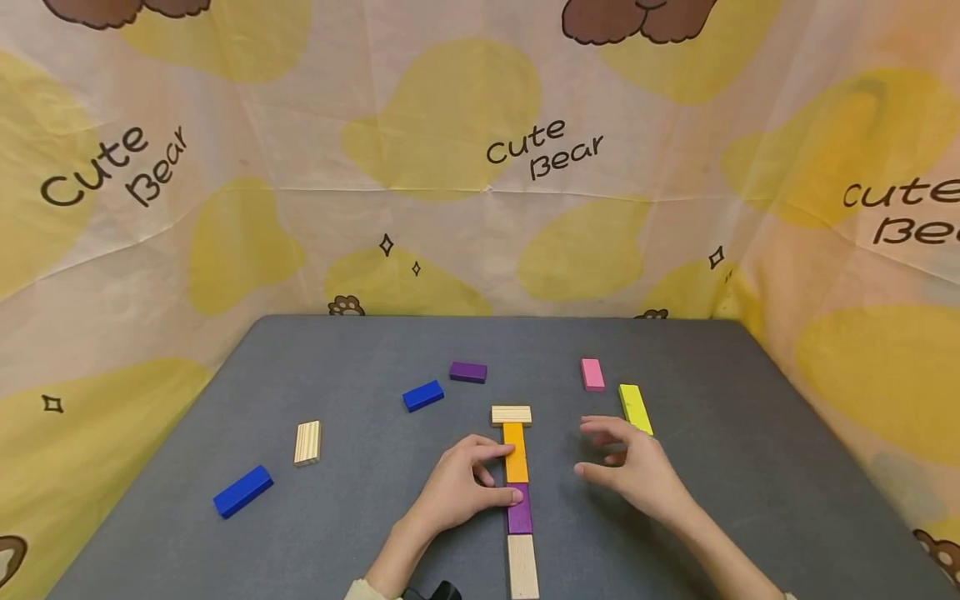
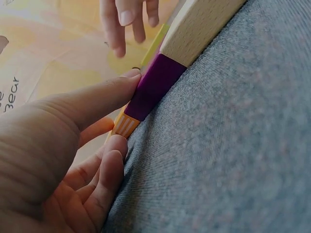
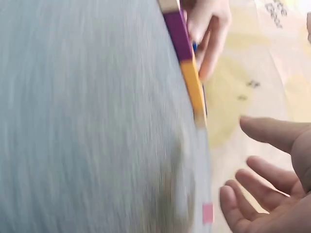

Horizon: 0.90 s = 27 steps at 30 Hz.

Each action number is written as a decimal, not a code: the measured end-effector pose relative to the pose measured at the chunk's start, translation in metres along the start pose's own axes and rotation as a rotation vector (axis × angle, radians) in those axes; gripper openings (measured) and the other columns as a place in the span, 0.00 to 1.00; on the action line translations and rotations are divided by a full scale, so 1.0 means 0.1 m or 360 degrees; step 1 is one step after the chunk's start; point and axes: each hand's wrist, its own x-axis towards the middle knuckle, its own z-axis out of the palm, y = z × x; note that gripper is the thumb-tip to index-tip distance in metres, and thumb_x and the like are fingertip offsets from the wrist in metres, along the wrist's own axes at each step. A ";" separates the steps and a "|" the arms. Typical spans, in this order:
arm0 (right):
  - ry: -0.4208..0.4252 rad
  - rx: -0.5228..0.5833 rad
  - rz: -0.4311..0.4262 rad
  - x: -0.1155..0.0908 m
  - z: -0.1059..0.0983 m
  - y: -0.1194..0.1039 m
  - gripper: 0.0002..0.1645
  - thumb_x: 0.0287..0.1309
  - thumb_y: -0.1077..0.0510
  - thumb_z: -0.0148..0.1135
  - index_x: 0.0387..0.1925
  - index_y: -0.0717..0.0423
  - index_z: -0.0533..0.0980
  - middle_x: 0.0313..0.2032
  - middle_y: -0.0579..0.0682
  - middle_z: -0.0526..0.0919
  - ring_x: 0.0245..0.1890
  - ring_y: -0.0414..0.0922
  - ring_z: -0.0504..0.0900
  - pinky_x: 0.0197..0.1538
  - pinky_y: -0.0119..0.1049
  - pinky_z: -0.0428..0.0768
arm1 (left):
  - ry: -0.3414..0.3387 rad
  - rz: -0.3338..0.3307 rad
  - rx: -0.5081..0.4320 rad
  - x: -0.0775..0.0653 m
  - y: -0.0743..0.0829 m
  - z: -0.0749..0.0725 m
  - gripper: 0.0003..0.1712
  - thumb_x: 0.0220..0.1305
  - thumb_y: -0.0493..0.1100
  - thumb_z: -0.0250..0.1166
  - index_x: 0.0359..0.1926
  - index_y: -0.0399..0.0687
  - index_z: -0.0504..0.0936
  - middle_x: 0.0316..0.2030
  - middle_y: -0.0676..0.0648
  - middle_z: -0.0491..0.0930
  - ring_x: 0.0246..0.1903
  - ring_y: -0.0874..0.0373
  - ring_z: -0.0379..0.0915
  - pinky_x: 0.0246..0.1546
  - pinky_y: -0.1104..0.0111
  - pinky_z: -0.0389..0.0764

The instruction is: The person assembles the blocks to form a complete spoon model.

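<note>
A straight row runs down the middle of the table in the head view: a plain wooden block (image 1: 523,568) nearest, then a purple block (image 1: 519,518), then an orange block (image 1: 516,465). Another wooden block (image 1: 512,412) lies crosswise at its far end. My left hand (image 1: 463,490) touches the row from the left, its thumb tip on the purple block (image 2: 154,87) and index fingertip on the orange one (image 2: 126,126). To the right of the row my right hand (image 1: 637,471) hovers over the table, fingers spread and holding nothing. It partly covers a yellow-green block (image 1: 634,407).
Beyond the row lie a purple block (image 1: 468,372), a blue block (image 1: 423,396) and a pink block (image 1: 592,375). At the left are a striped wooden block (image 1: 307,442) and a longer blue block (image 1: 243,492). A patterned cloth (image 1: 450,167) hangs behind the grey table (image 1: 360,533).
</note>
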 end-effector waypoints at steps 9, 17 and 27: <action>0.0452 0.0248 0.0483 0.05 -0.38 0.18 0.31 0.52 0.56 0.75 0.58 0.60 0.77 0.55 0.59 0.75 0.51 0.51 0.75 0.42 0.32 0.78 | 0.0003 -0.0018 -0.0019 0.01 -0.01 0.02 0.33 0.46 0.53 0.81 0.55 0.53 0.85 0.46 0.55 0.77 0.27 0.61 0.74 0.34 0.69 0.75; 0.0605 0.0278 0.0621 0.14 -0.36 0.30 0.35 0.52 0.57 0.75 0.61 0.61 0.74 0.59 0.58 0.73 0.54 0.52 0.70 0.40 0.27 0.73 | 0.0014 0.0000 -0.0017 0.01 -0.03 0.01 0.32 0.46 0.53 0.81 0.55 0.53 0.85 0.46 0.55 0.77 0.27 0.61 0.74 0.33 0.69 0.75; 0.0589 0.0365 0.0690 0.24 -0.30 0.45 0.38 0.50 0.62 0.76 0.62 0.65 0.71 0.57 0.61 0.74 0.53 0.53 0.73 0.36 0.20 0.72 | 0.0023 0.0033 -0.0026 0.00 -0.02 0.01 0.32 0.46 0.52 0.81 0.55 0.51 0.85 0.46 0.53 0.77 0.26 0.62 0.74 0.31 0.70 0.75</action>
